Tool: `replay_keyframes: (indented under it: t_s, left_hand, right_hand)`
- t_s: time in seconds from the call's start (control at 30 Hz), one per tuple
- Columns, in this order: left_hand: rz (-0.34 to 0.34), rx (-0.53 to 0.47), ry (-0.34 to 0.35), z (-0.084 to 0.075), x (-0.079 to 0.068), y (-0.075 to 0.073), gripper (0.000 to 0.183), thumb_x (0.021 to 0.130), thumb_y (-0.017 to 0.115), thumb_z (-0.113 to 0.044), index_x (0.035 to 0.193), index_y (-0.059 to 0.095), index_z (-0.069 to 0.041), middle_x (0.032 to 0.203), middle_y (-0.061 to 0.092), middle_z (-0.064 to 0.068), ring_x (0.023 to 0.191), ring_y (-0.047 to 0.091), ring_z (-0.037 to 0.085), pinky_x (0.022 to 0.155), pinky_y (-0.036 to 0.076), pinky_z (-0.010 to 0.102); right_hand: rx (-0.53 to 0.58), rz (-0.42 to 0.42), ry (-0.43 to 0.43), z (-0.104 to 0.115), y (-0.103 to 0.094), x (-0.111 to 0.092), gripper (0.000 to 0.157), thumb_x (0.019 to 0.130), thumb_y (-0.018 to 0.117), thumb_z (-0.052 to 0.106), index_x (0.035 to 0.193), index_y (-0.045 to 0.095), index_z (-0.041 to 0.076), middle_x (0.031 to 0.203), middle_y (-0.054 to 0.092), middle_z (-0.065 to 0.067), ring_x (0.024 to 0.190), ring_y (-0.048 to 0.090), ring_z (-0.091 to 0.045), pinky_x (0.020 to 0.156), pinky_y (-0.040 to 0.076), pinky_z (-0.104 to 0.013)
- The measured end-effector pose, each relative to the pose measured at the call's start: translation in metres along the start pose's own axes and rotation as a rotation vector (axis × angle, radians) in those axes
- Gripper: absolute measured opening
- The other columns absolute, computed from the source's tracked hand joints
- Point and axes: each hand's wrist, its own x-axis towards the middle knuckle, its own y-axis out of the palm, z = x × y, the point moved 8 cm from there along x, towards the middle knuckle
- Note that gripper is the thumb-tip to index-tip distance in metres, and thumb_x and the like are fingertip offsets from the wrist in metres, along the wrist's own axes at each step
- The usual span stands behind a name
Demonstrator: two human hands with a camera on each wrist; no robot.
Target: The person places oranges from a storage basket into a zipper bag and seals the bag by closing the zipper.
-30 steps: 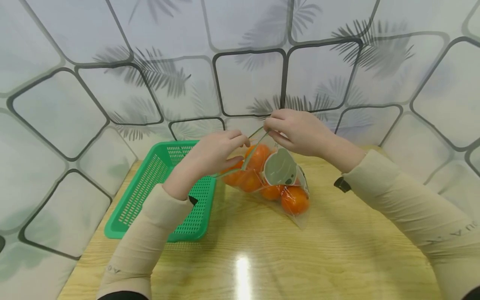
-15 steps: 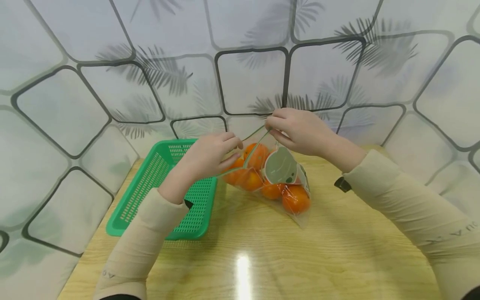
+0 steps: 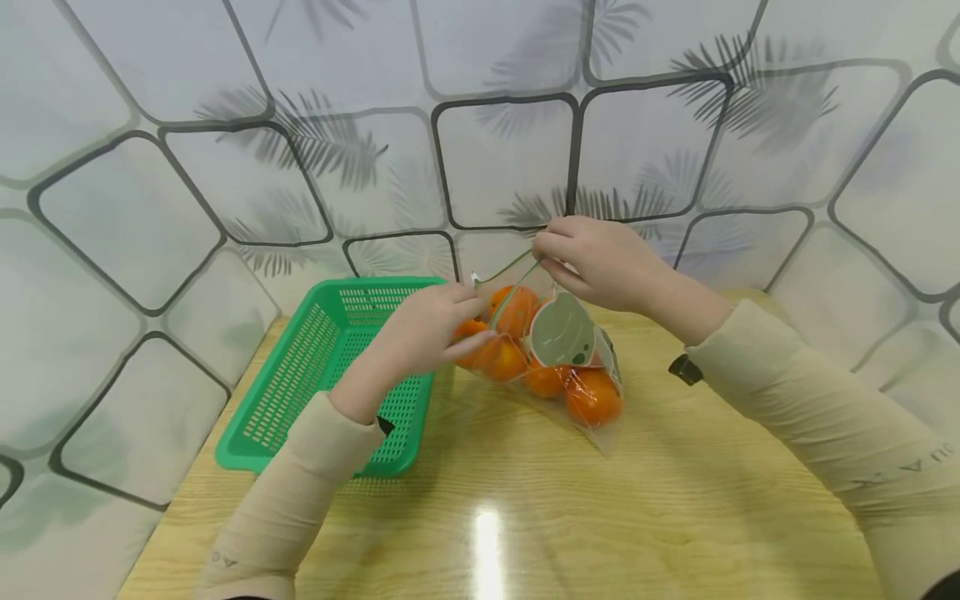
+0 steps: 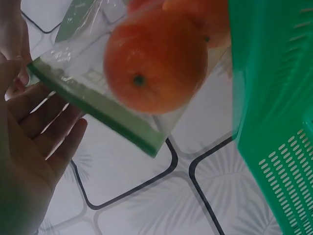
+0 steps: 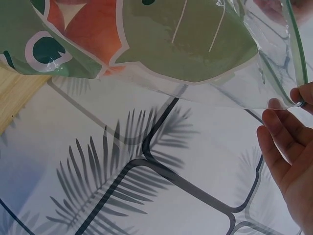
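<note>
A clear zip-lock bag (image 3: 561, 332) with a green printed design holds several oranges (image 3: 594, 398) and rests on the table, its mouth spread apart. My right hand (image 3: 596, 260) pinches the upper corner of the mouth between thumb and fingers, as the right wrist view shows at the green strip (image 5: 298, 54). At the other end of the mouth is my left hand (image 3: 427, 329). In the left wrist view its fingers are extended along the bag's green zip edge (image 4: 98, 110), with an orange (image 4: 156, 63) showing through the plastic close by.
A green perforated plastic basket (image 3: 228, 454) stands left of the bag, partly under my left forearm. The wooden table (image 3: 540, 517) meets a patterned wall covering (image 3: 502, 162) behind the bag.
My left hand draws back slightly left, then moves forward to the bag's mouth again with its thumb straighter. My right hand keeps its pinch and barely moves.
</note>
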Motion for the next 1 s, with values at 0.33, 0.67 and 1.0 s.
replay_keyframes:
  t_s: [0.33,0.67,1.0]
  left_hand:
    - [-0.119,-0.013,0.065,-0.008,-0.002,-0.001,0.009,0.096,0.078,-0.013,0.089,0.073,-0.01,0.086,0.071,0.002,0.07,0.062,0.016,0.067,0.054,0.032]
    - [-0.175,-0.156,-0.078,0.01,-0.008,-0.018,0.001,0.097,0.077,-0.009,0.096,0.077,-0.009,0.089,0.075,0.004,0.083,0.068,0.022,0.077,0.058,0.036]
    - [-0.21,-0.251,-0.166,0.015,-0.009,-0.036,0.004,0.098,0.074,-0.005,0.1,0.078,-0.006,0.096,0.077,0.008,0.083,0.072,0.021,0.076,0.061,0.033]
  right_hand:
    - [0.005,0.001,0.01,-0.002,-0.001,-0.001,0.005,0.103,0.066,0.014,0.105,0.069,0.011,0.093,0.066,-0.009,0.076,0.061,-0.024,0.065,0.055,-0.041]
    - [0.023,-0.011,0.018,-0.006,-0.002,0.001,0.006,0.103,0.067,0.014,0.103,0.071,0.01,0.103,0.067,-0.01,0.089,0.065,-0.027,0.074,0.059,-0.044]
    - [0.038,-0.099,-0.036,-0.001,-0.013,0.002,0.005,0.097,0.07,0.004,0.101,0.071,0.006,0.111,0.07,-0.013,0.101,0.068,-0.031,0.08,0.061,-0.046]
